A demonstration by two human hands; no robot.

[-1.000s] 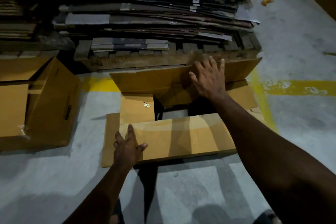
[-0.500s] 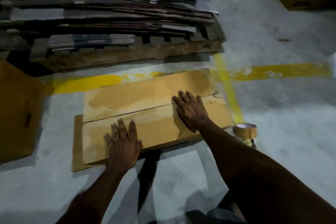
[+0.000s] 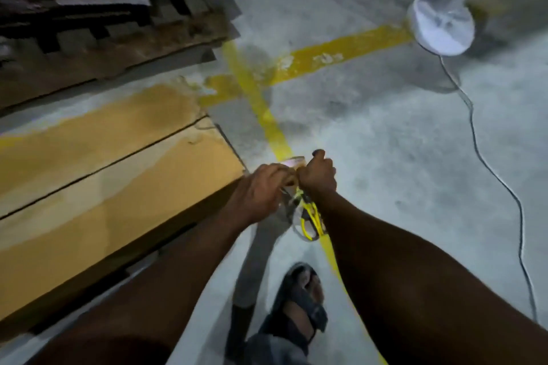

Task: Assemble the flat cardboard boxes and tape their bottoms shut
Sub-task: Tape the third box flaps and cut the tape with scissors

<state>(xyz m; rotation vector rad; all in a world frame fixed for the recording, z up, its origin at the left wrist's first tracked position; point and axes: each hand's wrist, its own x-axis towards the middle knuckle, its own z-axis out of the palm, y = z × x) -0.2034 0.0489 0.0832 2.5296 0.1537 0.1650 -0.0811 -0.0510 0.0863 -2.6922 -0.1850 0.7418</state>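
The cardboard box point(image 3: 124, 184) sits bottom-up on the floor at the left, its two long flaps folded flat with a dark seam between them. Just past its right corner, both my hands meet over a roll of brown tape point(image 3: 292, 163). My left hand point(image 3: 264, 190) curls round the roll from the left. My right hand point(image 3: 318, 178) is fisted against it from the right, thumb up. Yellow-handled scissors point(image 3: 308, 224) lie on the floor under my wrists. Most of the roll is hidden by my fingers.
A pallet stacked with flat cardboard point(image 3: 103, 18) fills the upper left. Yellow floor lines point(image 3: 332, 56) cross right of the box. A white fan base point(image 3: 440, 28) stands at upper right, its cable point(image 3: 492, 169) trailing down the right side. My sandalled foot point(image 3: 302, 299) is below.
Both hands left the folded box flaps and moved right to the tape roll, closing on it. The view swung right, bringing the fan base and cable in.
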